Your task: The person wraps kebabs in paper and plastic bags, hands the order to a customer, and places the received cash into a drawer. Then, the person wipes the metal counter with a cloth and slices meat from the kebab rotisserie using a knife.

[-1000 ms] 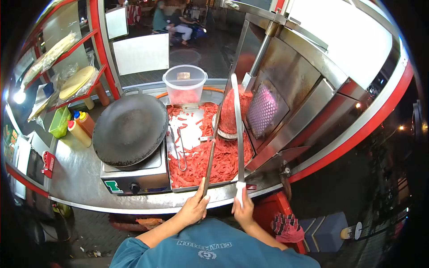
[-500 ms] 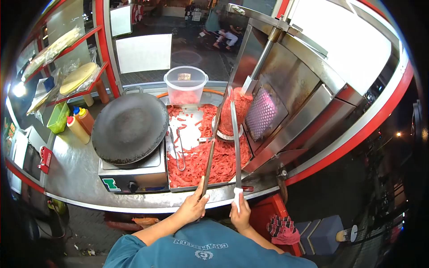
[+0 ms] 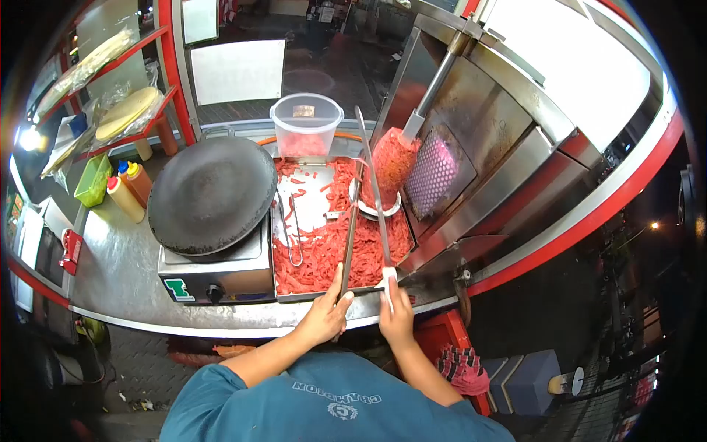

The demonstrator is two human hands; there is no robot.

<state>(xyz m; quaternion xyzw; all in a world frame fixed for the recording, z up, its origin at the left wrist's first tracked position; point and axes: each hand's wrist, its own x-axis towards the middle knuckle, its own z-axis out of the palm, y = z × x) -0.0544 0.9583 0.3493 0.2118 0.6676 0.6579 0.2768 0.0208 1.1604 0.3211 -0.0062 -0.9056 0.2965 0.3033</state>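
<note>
My right hand (image 3: 396, 313) grips the white handle of a long knife (image 3: 377, 195). The blade reaches up over the meat tray, with its tip left of the meat cone (image 3: 390, 166) on the vertical spit. Wrapped round a long narrow metal tool (image 3: 350, 243) is my left hand (image 3: 326, 317); the tool's exact kind is unclear. It points forward beside the knife, its far end near the cone's left side. Reddish meat strips (image 3: 317, 269) lie in the metal tray below both tools. Metal tongs (image 3: 292, 236) rest at the tray's left.
A black domed griddle (image 3: 213, 195) on a burner stands left of the tray. Behind the tray is a clear plastic bucket (image 3: 305, 121). The grill (image 3: 486, 132) rises at right. Sauce bottles (image 3: 127, 199), a green basket (image 3: 93, 180) and shelved flatbreads (image 3: 129, 114) are at left.
My right hand has moved forward with the knife, whose tip has swung left, away from the cone. My left hand and its metal tool have shifted slightly. The view has tilted a little.
</note>
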